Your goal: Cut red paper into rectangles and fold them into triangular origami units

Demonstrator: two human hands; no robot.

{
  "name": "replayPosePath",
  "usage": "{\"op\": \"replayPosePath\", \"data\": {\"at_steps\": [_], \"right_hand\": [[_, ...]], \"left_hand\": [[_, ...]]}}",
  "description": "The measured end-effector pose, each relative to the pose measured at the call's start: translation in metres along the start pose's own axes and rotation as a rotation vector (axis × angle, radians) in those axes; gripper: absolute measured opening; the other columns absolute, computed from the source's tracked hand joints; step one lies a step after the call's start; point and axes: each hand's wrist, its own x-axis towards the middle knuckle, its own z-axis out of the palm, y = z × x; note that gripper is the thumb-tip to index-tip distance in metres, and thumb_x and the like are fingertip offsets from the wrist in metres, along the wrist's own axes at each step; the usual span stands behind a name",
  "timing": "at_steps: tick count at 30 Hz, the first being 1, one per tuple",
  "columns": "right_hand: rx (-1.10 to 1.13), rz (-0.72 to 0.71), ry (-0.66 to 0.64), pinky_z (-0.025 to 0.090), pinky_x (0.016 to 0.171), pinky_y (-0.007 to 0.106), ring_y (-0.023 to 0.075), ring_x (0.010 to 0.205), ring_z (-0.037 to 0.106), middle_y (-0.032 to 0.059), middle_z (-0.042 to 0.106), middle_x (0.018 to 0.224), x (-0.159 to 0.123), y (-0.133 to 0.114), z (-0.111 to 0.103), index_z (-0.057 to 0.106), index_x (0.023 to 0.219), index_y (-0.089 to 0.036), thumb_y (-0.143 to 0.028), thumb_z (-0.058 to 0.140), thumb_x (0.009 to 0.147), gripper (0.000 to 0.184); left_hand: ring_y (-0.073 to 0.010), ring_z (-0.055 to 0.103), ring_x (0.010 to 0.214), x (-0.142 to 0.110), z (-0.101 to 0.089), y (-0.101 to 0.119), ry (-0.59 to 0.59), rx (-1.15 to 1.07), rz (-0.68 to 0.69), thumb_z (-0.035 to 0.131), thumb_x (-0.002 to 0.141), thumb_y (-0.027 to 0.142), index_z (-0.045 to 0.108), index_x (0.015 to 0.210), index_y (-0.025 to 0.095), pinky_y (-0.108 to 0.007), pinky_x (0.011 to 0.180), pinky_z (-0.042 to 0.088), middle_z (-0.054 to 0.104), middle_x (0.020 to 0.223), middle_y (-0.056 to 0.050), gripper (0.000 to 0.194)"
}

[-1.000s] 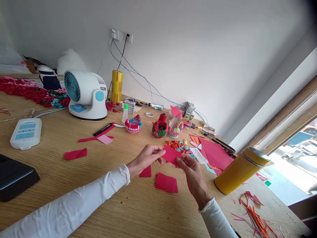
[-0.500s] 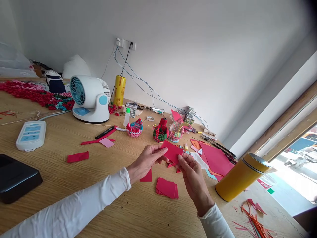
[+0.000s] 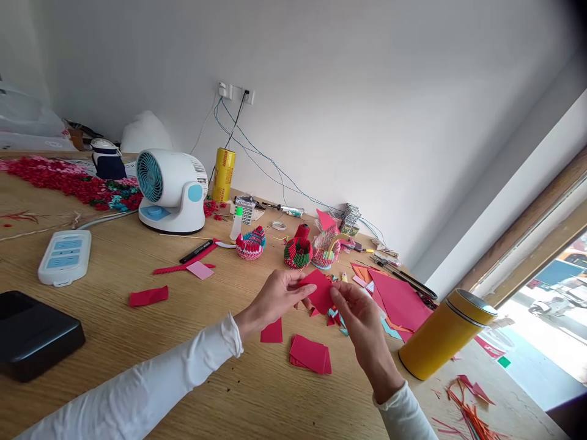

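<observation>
On the counter (image 3: 183,403), a stack of red cards (image 3: 310,354) is placed. Beyond it, a raised red sheet (image 3: 323,293) is pinched by the fingers of the left hand (image 3: 275,296) and right hand (image 3: 361,311). Farther back, a fan (image 3: 175,177) is positioned.

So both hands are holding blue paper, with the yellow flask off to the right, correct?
Not quite: the paper held between the left hand and the right hand is red, not blue, as the head view shows. The yellow flask is indeed off to the right.
</observation>
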Motion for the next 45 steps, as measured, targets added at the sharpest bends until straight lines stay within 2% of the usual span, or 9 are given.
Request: {"op": "replayPosePath", "data": {"at_steps": [4,8,11,16,20,26,31,40,45], "right_hand": [[0.143,0.021,0.060,0.045,0.057,0.027,0.0166,0.063,0.058,0.0033,0.068,0.073,-0.001,-0.001,0.010,0.067,0.081,-0.019,-0.047,0.071,0.076,0.029],[0.280,0.044,0.145,0.046,0.058,0.027,0.0167,0.063,0.058,0.0026,0.067,0.072,-0.009,0.002,0.020,0.065,0.081,-0.019,-0.045,0.072,0.076,0.027],[0.251,0.031,0.136,0.046,0.058,0.027,0.0167,0.064,0.059,0.0028,0.067,0.074,-0.014,0.002,0.020,0.064,0.080,-0.019,-0.045,0.069,0.080,0.027],[0.000,-0.075,0.090,0.048,0.070,0.029,0.0202,0.084,0.062,0.0060,0.070,0.097,-0.010,-0.011,0.002,0.063,0.112,-0.022,-0.041,0.067,0.083,0.036],[-0.166,-0.100,-0.091,0.046,0.066,0.029,0.0180,0.071,0.058,0.0043,0.068,0.078,-0.004,-0.014,-0.010,0.070,0.087,-0.018,-0.040,0.066,0.083,0.023],[0.114,0.004,0.080,0.045,0.058,0.026,0.0169,0.068,0.057,0.0030,0.065,0.078,-0.014,0.001,-0.007,0.065,0.085,-0.019,-0.046,0.069,0.080,0.028],[-0.041,-0.030,0.074,0.044,0.060,0.026,0.0163,0.068,0.056,0.0023,0.064,0.076,-0.020,0.015,-0.013,0.062,0.081,-0.020,-0.046,0.064,0.083,0.027],[-0.187,0.077,-0.042,0.042,0.053,0.027,0.0173,0.057,0.059,0.0023,0.066,0.063,-0.023,0.083,-0.014,0.062,0.072,-0.019,-0.035,0.066,0.076,0.017],[-0.253,0.124,-0.062,0.042,0.055,0.028,0.0189,0.058,0.059,0.0022,0.066,0.062,-0.026,0.098,-0.013,0.064,0.071,-0.020,-0.031,0.065,0.072,0.011]], "left_hand": [[-0.0092,0.055,0.057,-0.004,0.003,0.005,0.085,-0.184,-0.060,0.077,0.069,0.034,0.064,0.095,0.013,-0.020,0.055,0.036,0.063,0.064,0.002,0.036],[-0.0084,0.055,0.055,-0.008,0.009,0.003,0.021,-0.186,-0.083,0.073,0.073,0.037,0.065,0.082,0.012,-0.020,0.055,0.036,0.063,0.063,0.000,0.028],[-0.0097,0.054,0.053,-0.009,0.010,0.001,0.002,-0.083,-0.012,0.066,0.079,0.039,0.062,0.074,0.013,-0.022,0.054,0.038,0.060,0.059,0.001,0.027],[-0.0104,0.051,0.053,-0.012,0.005,0.011,-0.114,0.301,0.110,0.059,0.082,0.030,0.059,0.066,0.014,-0.022,0.053,0.036,0.053,0.054,0.003,0.022],[-0.0088,0.043,0.053,-0.014,0.002,0.017,-0.114,0.488,0.154,0.059,0.083,0.029,0.064,0.073,0.014,-0.021,0.050,0.031,0.051,0.058,0.003,0.019],[-0.0121,0.056,0.067,-0.008,0.001,0.002,-0.106,0.248,0.071,0.070,0.075,0.038,0.065,0.095,0.013,-0.022,0.059,0.042,0.064,0.080,-0.003,0.033],[-0.0109,0.057,0.053,-0.007,0.002,-0.005,-0.059,0.142,-0.009,0.066,0.078,0.037,0.063,0.091,0.012,-0.020,0.046,0.039,0.064,0.071,-0.002,0.029],[-0.0178,0.066,0.064,0.000,-0.001,-0.073,-0.048,0.167,-0.092,0.066,0.075,0.034,0.063,0.083,0.014,-0.019,0.042,0.044,0.065,0.065,-0.002,0.022],[-0.0158,0.064,0.059,-0.001,-0.004,-0.099,-0.055,0.192,-0.170,0.067,0.073,0.025,0.064,0.082,0.014,-0.018,0.040,0.042,0.067,0.067,-0.002,0.014]]}}
